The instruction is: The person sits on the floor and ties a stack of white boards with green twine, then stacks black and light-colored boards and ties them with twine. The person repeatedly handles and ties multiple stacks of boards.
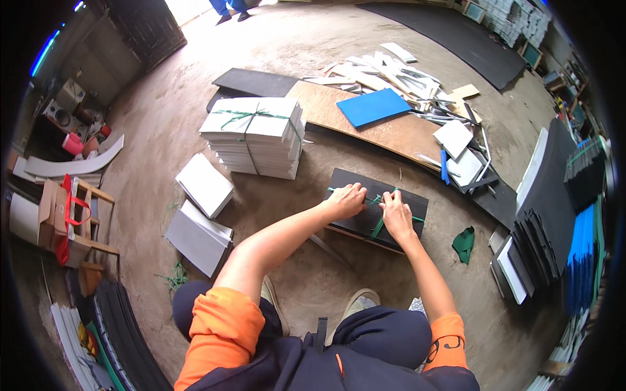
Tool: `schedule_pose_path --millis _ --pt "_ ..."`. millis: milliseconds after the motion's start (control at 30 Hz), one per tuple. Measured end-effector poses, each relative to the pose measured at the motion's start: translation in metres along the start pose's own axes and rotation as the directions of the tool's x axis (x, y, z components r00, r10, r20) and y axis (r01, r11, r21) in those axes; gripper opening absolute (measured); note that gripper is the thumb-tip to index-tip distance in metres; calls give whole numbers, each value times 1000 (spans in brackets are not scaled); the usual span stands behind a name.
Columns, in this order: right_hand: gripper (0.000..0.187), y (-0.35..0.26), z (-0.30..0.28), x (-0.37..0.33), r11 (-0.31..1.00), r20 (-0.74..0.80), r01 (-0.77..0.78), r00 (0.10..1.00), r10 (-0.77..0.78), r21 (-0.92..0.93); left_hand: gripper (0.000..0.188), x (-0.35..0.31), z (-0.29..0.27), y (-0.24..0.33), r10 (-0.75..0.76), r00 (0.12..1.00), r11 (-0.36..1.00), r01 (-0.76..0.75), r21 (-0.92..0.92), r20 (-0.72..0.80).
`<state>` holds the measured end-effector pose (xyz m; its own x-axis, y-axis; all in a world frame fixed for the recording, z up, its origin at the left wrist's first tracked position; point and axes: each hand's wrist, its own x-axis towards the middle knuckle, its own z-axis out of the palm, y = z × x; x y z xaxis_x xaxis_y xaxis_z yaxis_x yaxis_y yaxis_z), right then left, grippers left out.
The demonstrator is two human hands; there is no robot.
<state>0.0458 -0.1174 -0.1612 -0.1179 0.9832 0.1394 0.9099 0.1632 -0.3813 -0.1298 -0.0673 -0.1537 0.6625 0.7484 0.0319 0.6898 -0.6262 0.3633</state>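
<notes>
A block of stacked black sheets (352,229) lies on the floor in front of my feet. Green twine (377,228) runs across it and crosses near the middle of its top. My left hand (348,201) is closed in a pinch on the twine at the left of the crossing. Just to the right, my right hand (396,214) also has its fingers pinched on the twine. The fingertips are partly hidden, so the exact form of the loop or knot cannot be made out. Beyond my left forearm stands a tall bundle of white sheets (267,151), tied crosswise with green twine.
Left of me lie white sheets (205,186), grey sheets (195,241) and tangled twine (175,279). A brown board (319,107), blue sheet (373,107) and scrap heap (417,85) lie ahead. Green cloth (463,245) and leaning black sheets (541,241) are at right. Someone's legs (228,8) show far off.
</notes>
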Motion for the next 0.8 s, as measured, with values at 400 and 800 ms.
schedule_pose_path --millis 400,800 --pt "17 -97 -109 28 944 -1 56 998 -59 326 40 -75 -118 -5 12 933 977 -88 -195 -360" --pt "12 -276 -192 154 910 -382 413 848 -368 41 71 -183 -246 -111 -417 622 687 -262 -677 -663"
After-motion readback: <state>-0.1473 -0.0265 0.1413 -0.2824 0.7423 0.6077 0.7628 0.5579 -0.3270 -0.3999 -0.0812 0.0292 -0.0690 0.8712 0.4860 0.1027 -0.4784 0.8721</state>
